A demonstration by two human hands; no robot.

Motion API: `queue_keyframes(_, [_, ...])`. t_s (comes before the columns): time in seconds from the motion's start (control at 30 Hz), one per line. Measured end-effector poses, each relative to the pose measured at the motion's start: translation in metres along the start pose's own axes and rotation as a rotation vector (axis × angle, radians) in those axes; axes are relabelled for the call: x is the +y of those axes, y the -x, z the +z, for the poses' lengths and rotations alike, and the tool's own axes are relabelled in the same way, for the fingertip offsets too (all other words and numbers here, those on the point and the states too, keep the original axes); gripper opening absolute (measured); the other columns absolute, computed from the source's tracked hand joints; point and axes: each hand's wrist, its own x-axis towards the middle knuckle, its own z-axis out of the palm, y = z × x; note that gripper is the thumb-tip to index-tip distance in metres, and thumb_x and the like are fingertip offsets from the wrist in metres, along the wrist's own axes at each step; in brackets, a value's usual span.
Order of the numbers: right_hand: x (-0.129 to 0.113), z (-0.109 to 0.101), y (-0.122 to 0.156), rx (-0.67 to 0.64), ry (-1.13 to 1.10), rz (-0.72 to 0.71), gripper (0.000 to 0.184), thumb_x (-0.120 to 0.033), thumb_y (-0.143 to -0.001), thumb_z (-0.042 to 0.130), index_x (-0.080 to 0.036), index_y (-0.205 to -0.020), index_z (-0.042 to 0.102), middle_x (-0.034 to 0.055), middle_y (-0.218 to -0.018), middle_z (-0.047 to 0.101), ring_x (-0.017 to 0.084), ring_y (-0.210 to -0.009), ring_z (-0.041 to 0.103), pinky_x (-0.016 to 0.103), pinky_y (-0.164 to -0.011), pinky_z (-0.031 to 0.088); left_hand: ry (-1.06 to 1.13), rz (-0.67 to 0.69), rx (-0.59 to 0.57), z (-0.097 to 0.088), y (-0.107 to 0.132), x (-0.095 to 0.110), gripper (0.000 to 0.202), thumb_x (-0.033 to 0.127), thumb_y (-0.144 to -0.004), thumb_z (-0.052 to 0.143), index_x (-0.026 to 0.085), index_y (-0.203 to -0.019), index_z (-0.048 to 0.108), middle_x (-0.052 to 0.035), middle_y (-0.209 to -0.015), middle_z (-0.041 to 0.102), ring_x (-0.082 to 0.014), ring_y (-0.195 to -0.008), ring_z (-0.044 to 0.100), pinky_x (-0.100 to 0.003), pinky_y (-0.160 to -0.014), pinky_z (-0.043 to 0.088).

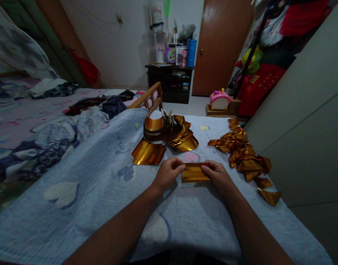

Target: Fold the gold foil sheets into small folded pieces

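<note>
A sheet of shiny gold foil paper (196,173) is stretched between my two hands, just above the blue quilt. My left hand (170,171) pinches its left edge between thumb and fingers. At the other end, my right hand (216,173) grips it with the thumb on top and the fingers hidden behind. The sheet looks curled or folded along its length. Beyond my left hand lies a fanned stack of gold foil sheets (151,151), some curling upward. Off to the right of my right hand spreads a pile of folded gold foil pieces (240,147).
The blue quilt (102,206) with heart patterns covers the surface under my hands. Rumpled clothes (113,105) lie on a bed at the left, near a fan (17,48). A pale cabinet side (304,147) borders the right. A pink toy (220,100) stands beyond the far edge.
</note>
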Motion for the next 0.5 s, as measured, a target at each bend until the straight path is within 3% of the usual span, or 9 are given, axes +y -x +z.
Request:
queue_keyframes(0.2, [0.0024,0.0016,-0.001,0.041,0.084,-0.043,0.032,-0.051,-0.078,0.069,-0.018,-0.079,0.067,-0.0008,-0.067,0.059,0.015,-0.062,0.051,0.027,-0.059,0.038,-0.129,-0.014,0.018,-0.0005,-0.0012,-0.001,0.017,0.032,-0.076,0.067,0.016,-0.073,0.062,0.0016,-0.066,0.059,-0.0127,-0.063,0.054,-0.024,-0.062,0.04])
queue_keyframes(0.37, [0.0074,0.0039,-0.0022,0.154,0.322,-0.131,0.024,-0.044,-0.079,0.062,-0.02,-0.077,0.062,-0.0018,-0.065,0.057,0.015,-0.062,0.05,0.027,-0.058,0.039,-0.444,-0.013,0.017,0.0019,0.0025,0.0015,0.009,0.022,-0.081,0.058,0.018,-0.074,0.062,0.0015,-0.067,0.06,-0.0138,-0.064,0.056,-0.025,-0.062,0.039])
queue_keyframes(0.5, [0.007,0.0069,-0.0011,0.173,0.495,-0.176,0.02,-0.038,-0.082,0.055,-0.02,-0.075,0.062,-0.0007,-0.064,0.059,0.016,-0.061,0.053,0.027,-0.059,0.039,-0.719,0.051,0.007,0.0045,0.0048,0.001,0.011,0.018,-0.085,0.055,0.019,-0.077,0.062,-0.0002,-0.073,0.066,-0.016,-0.072,0.06,-0.027,-0.068,0.04])
